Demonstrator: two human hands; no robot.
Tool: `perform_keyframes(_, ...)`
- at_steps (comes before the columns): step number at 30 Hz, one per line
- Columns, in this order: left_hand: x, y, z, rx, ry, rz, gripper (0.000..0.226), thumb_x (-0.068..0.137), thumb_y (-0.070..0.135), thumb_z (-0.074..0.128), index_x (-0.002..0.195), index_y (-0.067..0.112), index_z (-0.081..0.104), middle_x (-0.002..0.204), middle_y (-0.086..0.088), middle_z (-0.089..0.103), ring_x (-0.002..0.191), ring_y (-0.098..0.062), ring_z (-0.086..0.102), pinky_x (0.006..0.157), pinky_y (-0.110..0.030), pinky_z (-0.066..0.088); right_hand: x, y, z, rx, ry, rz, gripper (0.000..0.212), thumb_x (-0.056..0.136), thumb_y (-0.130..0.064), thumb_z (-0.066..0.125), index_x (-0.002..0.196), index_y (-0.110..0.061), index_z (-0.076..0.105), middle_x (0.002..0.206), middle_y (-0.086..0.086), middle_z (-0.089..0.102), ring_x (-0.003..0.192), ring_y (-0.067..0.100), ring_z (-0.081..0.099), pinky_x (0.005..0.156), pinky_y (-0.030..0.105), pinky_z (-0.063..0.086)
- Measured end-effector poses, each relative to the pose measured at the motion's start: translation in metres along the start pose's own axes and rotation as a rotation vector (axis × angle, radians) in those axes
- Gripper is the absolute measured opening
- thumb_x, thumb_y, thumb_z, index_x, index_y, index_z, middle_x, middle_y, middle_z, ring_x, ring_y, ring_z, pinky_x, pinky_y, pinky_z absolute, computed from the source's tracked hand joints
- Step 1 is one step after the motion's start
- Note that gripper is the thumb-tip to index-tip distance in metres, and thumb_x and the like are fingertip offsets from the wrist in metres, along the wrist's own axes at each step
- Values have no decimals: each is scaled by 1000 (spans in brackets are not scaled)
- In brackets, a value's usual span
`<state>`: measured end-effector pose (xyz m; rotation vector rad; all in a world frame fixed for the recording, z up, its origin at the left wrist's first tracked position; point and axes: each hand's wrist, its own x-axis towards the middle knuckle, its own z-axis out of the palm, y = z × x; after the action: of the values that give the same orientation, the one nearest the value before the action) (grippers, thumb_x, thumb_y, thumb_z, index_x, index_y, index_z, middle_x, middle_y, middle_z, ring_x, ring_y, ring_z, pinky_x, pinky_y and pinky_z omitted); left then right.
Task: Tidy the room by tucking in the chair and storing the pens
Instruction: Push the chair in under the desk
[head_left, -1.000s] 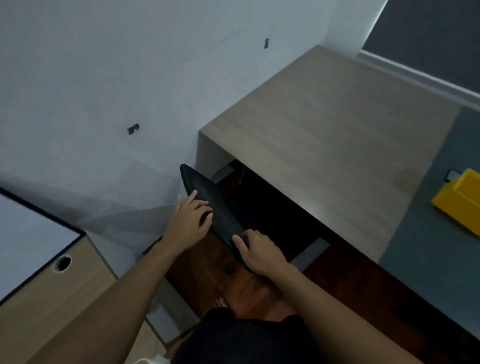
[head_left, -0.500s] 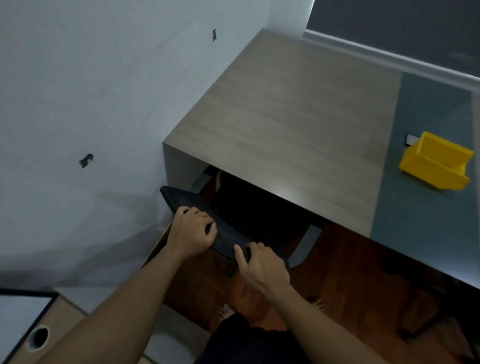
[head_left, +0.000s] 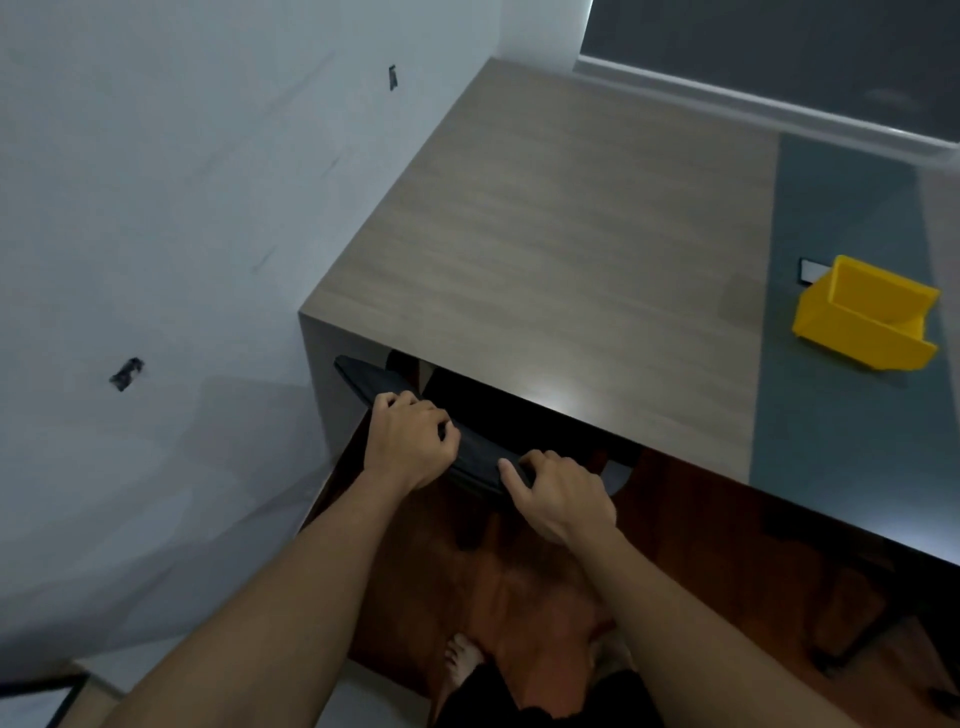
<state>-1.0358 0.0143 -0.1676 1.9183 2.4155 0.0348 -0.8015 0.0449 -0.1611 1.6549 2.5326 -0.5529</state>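
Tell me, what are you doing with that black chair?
A person is tucking the black chair under the wooden desk. The left hand and the right hand both grip the top of the chair's backrest, and the seat is already mostly hidden beneath the desk edge. A yellow bin sits on the desk's right side, on a grey-green mat. No pens are visible right now, so that part isn't started.

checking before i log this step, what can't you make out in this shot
- Chair: head view shows only the backrest top; the desk hides the seat.
- Pens: none visible; the yellow bin walls hide its inside.
- Left hand and right hand: fingertips curl behind the backrest, so the grip is partly hidden.
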Motion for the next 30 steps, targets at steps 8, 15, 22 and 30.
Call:
perform_keyframes(8,48,0,0,-30,7,3,47,97,48,39,93,28,82,99,8,79,96,-18,64,101,-43,37,47,7,-18,-9,-15,-9,81,94,-84,18,131,-30,66,120,-2,71,105,24,67,76,40,45)
perform_keyframes(15,51,19,5,-55,72,-25,47,101,44,42,87,25,82,90,8,79,93,-17,66,101,-41,39,59,29,-22,-97,80,-39,69,96,-80,26,108,-31,72,98,-6,71,88,22,69,70,39,53)
perform_keyframes(22,55,49,10,-101,95,-60,48,102,47,43,87,25,83,91,8,79,97,-17,66,102,-43,39,70,63,-31,-106,78,-59,66,96,-76,29,97,-27,72,88,-6,68,78,22,66,67,38,54)
perform_keyframes(30,57,41,2,-118,-36,-3,54,99,63,36,124,35,74,135,9,70,129,-16,57,108,-47,35,66,59,-35,-105,28,-30,69,96,-76,25,99,-24,71,88,-3,64,80,25,63,68,39,54)
